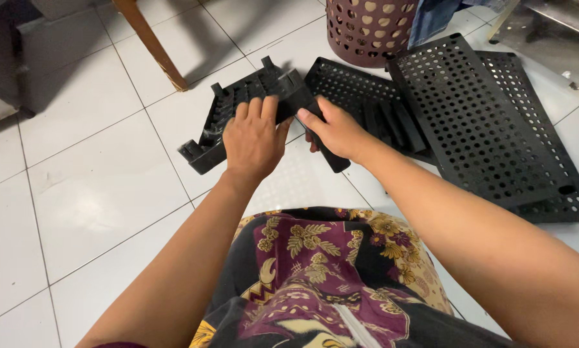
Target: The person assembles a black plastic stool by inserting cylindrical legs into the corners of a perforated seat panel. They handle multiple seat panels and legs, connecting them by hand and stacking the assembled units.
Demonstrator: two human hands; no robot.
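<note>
Black plastic fills our hands: a ribbed bracket piece [238,122] lies tilted on the white tiled floor [96,174] just ahead of our knees, one end resting on the tiles, the other raised toward us. Our left hand [254,138] lies over its upper edge, fingers [257,109] curled across the top and grasping it. Our right hand [337,132] is clenched around a short black post [331,158] that meets the bracket's near end, thumb pressed along the post's top, the lower tip poking out below the palm.

Just behind the hands we see a perforated black panel [360,96] lying flat, touching the bracket's far end. To its right, two larger perforated shelves [489,122] are stacked, one overlapping the other, reaching toward the picture's right edge. Beyond them stands a mauve laundry basket [366,29] with round holes, blue cloth [434,16] hanging over its rim. A slanted wooden leg [151,42] rises at the upper left. Below our arms, a patterned maroon and gold garment [321,277] covers our lap.
</note>
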